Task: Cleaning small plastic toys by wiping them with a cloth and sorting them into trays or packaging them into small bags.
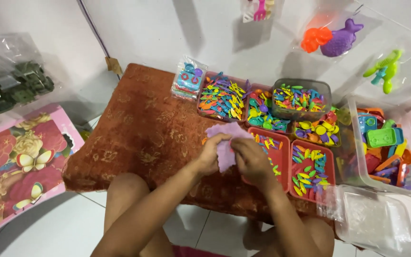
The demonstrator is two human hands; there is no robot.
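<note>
Both my hands grip a light purple cloth-like bag (227, 143) over a rust-red patterned carpet (139, 133). My left hand (211, 154) pinches its left edge. My right hand (250, 159) holds its right side, partly covering a red tray (281, 159) of small colourful plastic toy pieces. A second red tray (312, 171) of similar pieces lies just right of my right hand.
Several more trays of colourful toy pieces (222, 97) line the carpet's far side, with a dark tub (302, 100) among them. A clear bin of larger toys (386, 147) and its lid (379, 219) sit at right. A pink mat (20, 162) lies left. Bagged toys hang on the wall.
</note>
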